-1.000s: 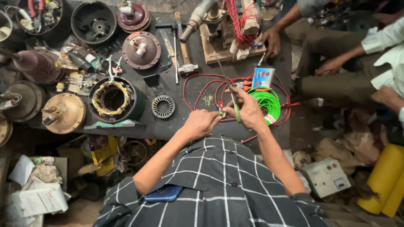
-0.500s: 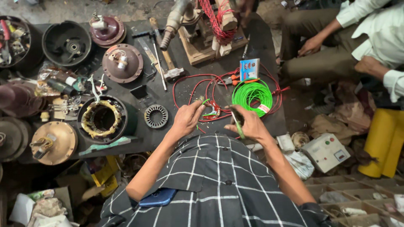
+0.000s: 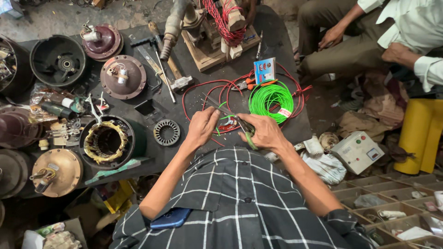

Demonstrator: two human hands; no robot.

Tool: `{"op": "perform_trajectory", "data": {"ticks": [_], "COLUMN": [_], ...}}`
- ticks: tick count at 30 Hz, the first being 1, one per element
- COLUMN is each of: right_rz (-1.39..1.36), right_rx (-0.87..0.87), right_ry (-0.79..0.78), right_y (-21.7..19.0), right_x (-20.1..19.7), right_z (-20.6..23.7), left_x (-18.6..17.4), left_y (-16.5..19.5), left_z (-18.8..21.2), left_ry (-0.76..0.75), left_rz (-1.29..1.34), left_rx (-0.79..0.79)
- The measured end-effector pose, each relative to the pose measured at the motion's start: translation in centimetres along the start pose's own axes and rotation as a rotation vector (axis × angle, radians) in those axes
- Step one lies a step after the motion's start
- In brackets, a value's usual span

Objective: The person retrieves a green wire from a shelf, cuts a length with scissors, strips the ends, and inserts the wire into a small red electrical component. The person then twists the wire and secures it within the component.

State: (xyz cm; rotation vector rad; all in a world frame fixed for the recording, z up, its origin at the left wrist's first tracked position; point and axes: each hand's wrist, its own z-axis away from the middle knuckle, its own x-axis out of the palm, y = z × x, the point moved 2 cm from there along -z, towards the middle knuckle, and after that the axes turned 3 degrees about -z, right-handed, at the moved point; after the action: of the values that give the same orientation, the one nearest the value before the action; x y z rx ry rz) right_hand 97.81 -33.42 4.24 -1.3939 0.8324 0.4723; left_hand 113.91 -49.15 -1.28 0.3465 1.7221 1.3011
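left hand (image 3: 201, 127) shifted left (slightly), right hand (image 3: 264, 133) lowered

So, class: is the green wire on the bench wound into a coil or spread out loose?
Wound into a coil. The green wire lies as a neat round ring of many loops on the dark bench, unlike the red wire trailing loosely beside it.

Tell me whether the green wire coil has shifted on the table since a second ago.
No. The green wire coil keeps its place beside the small card and red wire; only the camera moved.
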Motion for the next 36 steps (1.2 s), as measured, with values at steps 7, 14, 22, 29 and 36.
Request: {"op": "perform_trajectory", "data": {"ticks": [7,14,22,29,36], "right_rz": [0.065,0.131,0.289,0.33,0.178], "right_rx": [-0.06,-0.078,-0.093,-0.12,-0.148], "right_ry": [0.053,0.113,0.082,0.067,0.027], "right_y": [-0.6,-0.4,0.3,-0.1,-1.0], "right_x": [-0.2,0.1,-0.3,-1.3,-3.0], "right_z": [-0.3,0.1,0.9,1.4,0.9], "left_x": [1.1,2.0,2.2,1.8,1.6], "left_y": [-1.5,-3.5,-3.5,-2.2,-0.7], "left_z": [0.3,0.7,0.9,0.9,0.9], "left_ry": [0.022,-0.037,-0.106,-0.149,-0.196], "left_rz": [0.113,0.414,0.463,0.511,0.432], "left_rx": [-0.026,-0.135,-0.181,-0.177,-0.119]}}
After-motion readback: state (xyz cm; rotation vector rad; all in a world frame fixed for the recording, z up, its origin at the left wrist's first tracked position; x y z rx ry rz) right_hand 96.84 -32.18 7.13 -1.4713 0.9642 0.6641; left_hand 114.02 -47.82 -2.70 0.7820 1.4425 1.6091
